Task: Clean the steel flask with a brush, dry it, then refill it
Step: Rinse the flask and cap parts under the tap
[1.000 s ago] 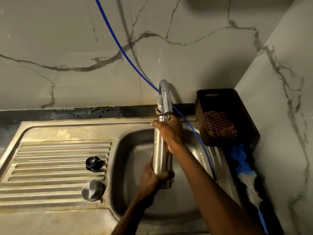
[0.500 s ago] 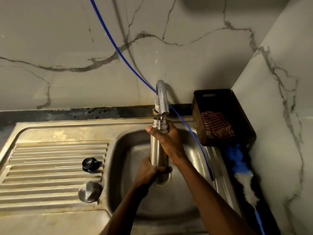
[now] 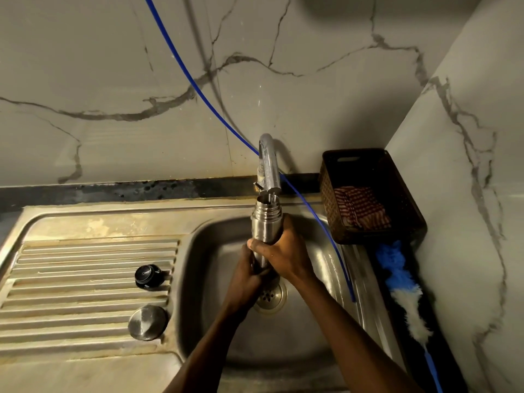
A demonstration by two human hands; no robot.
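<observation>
Steel flask [image 3: 266, 222] stood upright over the sink basin [image 3: 317, 330], its open mouth directly under the tap spout [image 3: 269, 163]. Right hand [image 3: 286, 255] gripped the flask body mid-height, fingers wrapped round it. Left hand [image 3: 245, 275] gripped the lower part, fingers curled round the base; the bottom of the flask was hidden behind both hands. Could not tell whether water was running.

On the draining board to the left lay a black stopper [image 3: 147, 276] and, nearer, a steel cap [image 3: 147, 322], well apart from the flask. A dark basket [image 3: 408, 205] with a striped cloth [image 3: 358, 208] sat far right; a blue-and-white brush [image 3: 402, 296] lay along the right edge of the worktop.

Judged step: filling at the tap, either rinse or refill. Next move would call for keeping the mouth centred under the spout, then reaching for the stopper.
</observation>
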